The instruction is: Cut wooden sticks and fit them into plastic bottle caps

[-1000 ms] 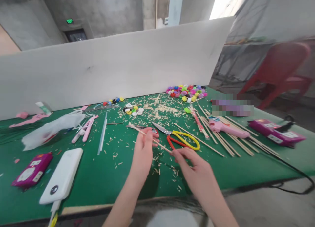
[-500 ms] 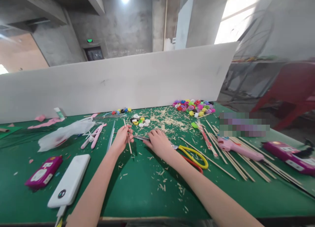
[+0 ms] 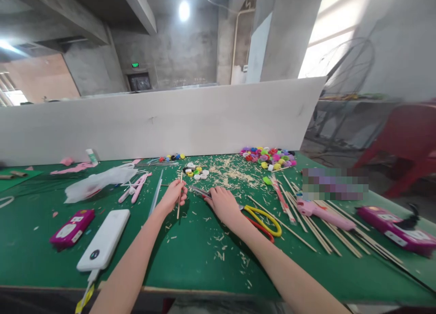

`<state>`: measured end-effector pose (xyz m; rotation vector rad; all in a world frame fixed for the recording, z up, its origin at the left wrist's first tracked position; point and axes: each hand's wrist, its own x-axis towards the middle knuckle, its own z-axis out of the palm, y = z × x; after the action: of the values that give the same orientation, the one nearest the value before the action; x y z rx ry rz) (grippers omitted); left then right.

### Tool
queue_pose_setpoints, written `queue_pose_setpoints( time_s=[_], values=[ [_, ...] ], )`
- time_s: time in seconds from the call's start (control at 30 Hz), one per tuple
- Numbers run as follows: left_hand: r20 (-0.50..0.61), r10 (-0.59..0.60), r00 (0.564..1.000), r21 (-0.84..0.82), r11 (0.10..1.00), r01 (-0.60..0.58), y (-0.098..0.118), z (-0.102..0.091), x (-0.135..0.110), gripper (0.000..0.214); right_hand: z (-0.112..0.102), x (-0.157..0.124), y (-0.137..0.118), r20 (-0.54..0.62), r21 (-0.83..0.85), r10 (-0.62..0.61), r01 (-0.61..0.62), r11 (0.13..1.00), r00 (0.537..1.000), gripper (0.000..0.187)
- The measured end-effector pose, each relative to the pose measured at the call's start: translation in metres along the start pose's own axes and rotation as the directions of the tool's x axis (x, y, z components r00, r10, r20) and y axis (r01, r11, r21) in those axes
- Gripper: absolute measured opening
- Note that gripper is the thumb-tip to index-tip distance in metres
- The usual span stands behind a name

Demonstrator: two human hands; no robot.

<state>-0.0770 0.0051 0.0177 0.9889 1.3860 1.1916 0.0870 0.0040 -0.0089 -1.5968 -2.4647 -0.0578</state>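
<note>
My left hand (image 3: 175, 197) is closed around a thin wooden stick (image 3: 178, 210), which stands nearly upright in the view, both ends showing. A thin dark strip pokes out left of those fingers; I cannot tell what it is. Palm down, my right hand (image 3: 223, 205) is closed over what looks like a knife (image 3: 199, 191). Its narrow metal blade points toward the left hand, and the grip is hidden under the fingers. Scissors (image 3: 264, 221) with yellow and red handles lie beside the right wrist. Pale wood shavings (image 3: 231, 175) are scattered around both hands.
Wooden sticks (image 3: 315, 232) and a pink glue gun (image 3: 325, 216) lie at right. Bottle caps (image 3: 269, 159) are heaped against a white board (image 3: 218, 119). At left are a white power bank (image 3: 104, 240), a magenta device (image 3: 72, 228) and a plastic bag (image 3: 98, 182).
The camera view has shifted, so the table sits a little lower at the back. Both hands keep nearly the same pose, the left still on the stick and a small gap between them.
</note>
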Motion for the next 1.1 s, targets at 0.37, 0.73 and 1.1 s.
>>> queue_pose_setpoints(
  time_s=[0.37, 0.73, 1.1],
  values=[
    [0.090, -0.054, 0.994, 0.003, 0.999, 0.054, -0.004, 0.008, -0.002, 0.008, -0.010, 0.002, 0.002, 0.075, 0.190, 0.109, -0.122, 0.974, 0.991, 0.018],
    [0.128, -0.024, 0.992, 0.003, 1.000, 0.024, -0.009, 0.011, -0.002, 0.018, 0.001, 0.005, 0.002, -0.105, 0.151, 0.061, -0.045, 0.988, 0.993, 0.029],
    [0.139, -0.009, 0.990, 0.085, 0.996, -0.003, -0.011, 0.013, -0.004, 0.030, 0.002, 0.004, 0.007, -0.218, 0.077, 0.013, 0.004, 0.997, 0.976, 0.030]
  ],
)
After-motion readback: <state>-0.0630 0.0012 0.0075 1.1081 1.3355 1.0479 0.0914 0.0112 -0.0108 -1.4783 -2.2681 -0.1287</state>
